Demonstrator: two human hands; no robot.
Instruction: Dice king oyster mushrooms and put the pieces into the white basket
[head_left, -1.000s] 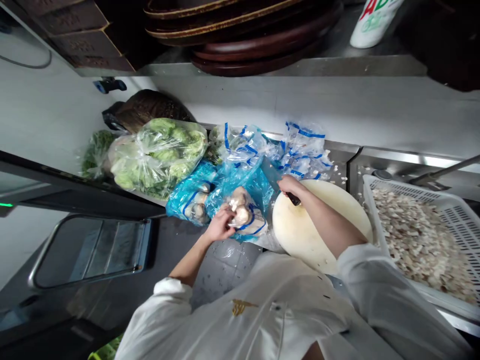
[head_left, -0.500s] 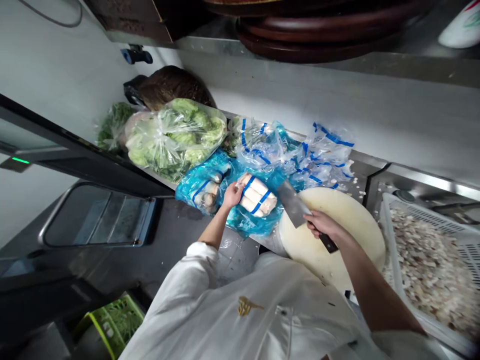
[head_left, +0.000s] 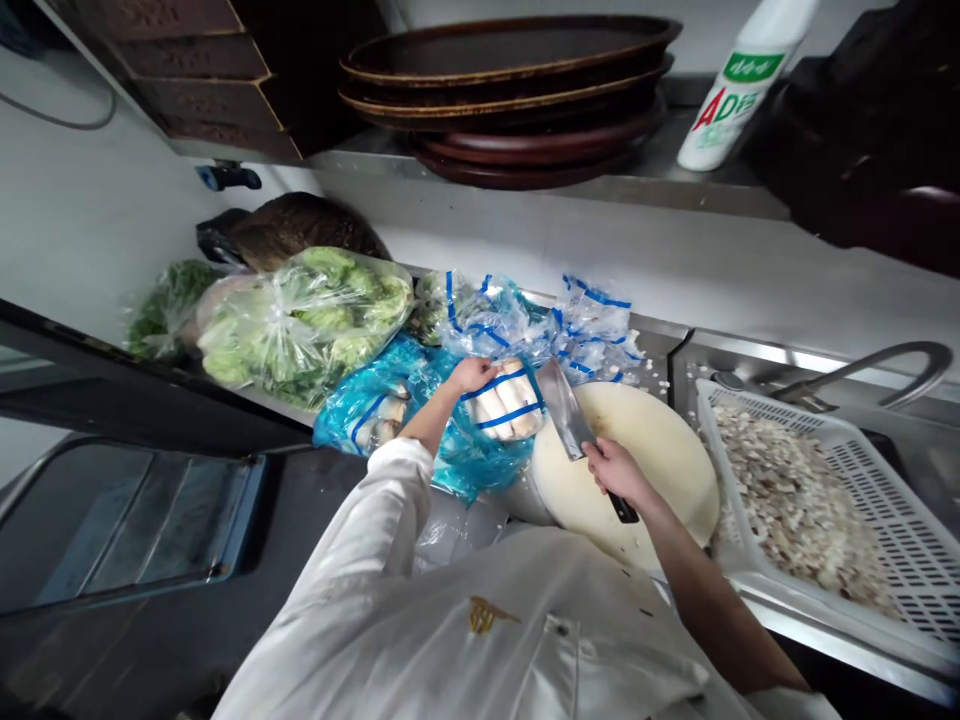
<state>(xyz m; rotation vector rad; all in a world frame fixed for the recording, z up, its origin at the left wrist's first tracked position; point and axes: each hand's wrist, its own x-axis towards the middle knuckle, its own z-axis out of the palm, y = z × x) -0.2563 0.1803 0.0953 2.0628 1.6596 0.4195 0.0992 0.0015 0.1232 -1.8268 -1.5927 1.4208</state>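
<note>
Counter [head_left: 664, 345]: L hand [head_left: 472, 375] grips mushroom pack [head_left: 504, 408] at top; R hand [head_left: 611, 468] holds cleaver [head_left: 562, 420].

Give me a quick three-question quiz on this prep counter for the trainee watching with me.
1. True or false: the right hand grips a cleaver at the edge of the round cutting board.
2. What does the left hand hold? A) a loaf of bread B) a blue-banded pack of mushrooms C) a sponge
3. Fill in: the chopped pieces lie in the white slotted ____, to the right of the board.
Key: 1 true; 2 B; 3 basket.
</note>
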